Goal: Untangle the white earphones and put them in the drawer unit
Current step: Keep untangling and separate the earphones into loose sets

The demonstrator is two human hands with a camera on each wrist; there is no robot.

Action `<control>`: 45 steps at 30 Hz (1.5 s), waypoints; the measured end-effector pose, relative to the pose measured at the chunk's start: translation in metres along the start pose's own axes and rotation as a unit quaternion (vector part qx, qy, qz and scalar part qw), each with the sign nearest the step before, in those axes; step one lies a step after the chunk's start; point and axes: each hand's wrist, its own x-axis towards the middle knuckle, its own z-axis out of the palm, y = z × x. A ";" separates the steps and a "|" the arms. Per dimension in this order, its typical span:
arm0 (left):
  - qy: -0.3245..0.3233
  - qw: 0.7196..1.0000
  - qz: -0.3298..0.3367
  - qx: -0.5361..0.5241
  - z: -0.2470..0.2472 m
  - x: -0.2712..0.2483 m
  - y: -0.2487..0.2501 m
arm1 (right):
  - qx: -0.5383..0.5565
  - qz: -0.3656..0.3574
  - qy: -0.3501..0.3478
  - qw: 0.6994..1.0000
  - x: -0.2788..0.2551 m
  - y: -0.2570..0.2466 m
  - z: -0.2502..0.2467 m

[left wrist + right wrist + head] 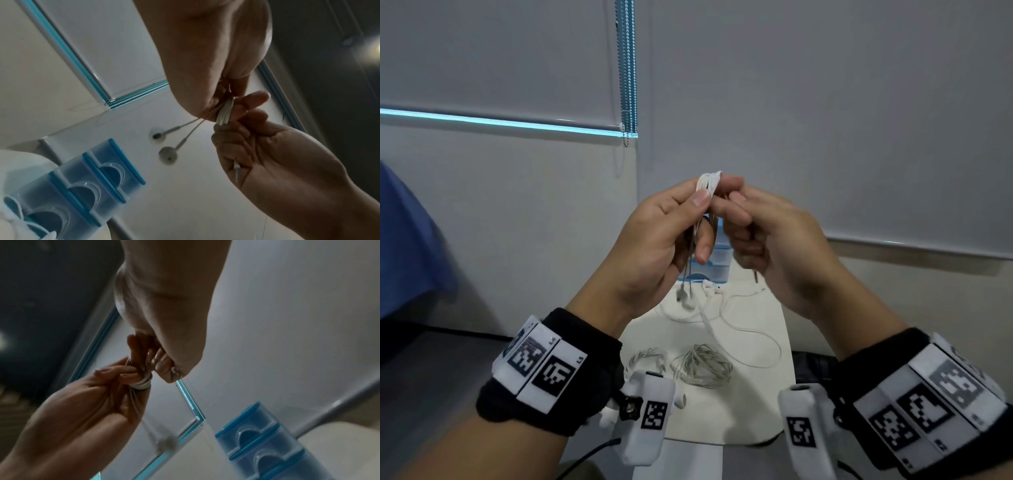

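White earphones [709,181]: wound bundle pinched between left hand [654,246] and right hand [774,240] fingers, buds dangling below; winding apparently under way; next, carry to drawer unit [717,262].

I see the white wired earphones [709,183] bunched into a tight coil of thin cable, pinched between the fingertips of my left hand [654,240] and my right hand [774,240], held up in the air. Two round earbuds [167,155] dangle on short leads below my left hand. The translucent blue plastic drawer unit [82,186] stands below and beyond both hands, its drawers closed.
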 end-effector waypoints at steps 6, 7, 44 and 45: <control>0.019 0.999 -0.002 -0.045 0.000 -0.004 0.003 | 0.002 -0.035 0.002 0.999 0.003 0.004 0.018; 0.027 0.999 0.001 -0.041 0.001 -0.005 0.004 | -0.038 -0.064 0.016 0.997 0.003 0.006 0.019; 0.074 0.987 -0.129 0.052 0.008 0.006 0.013 | -0.348 -0.111 -0.068 0.928 -0.005 -0.004 -0.023; 0.079 0.988 -0.125 0.052 0.009 0.006 0.013 | -0.284 -0.085 -0.064 0.953 -0.006 -0.002 -0.024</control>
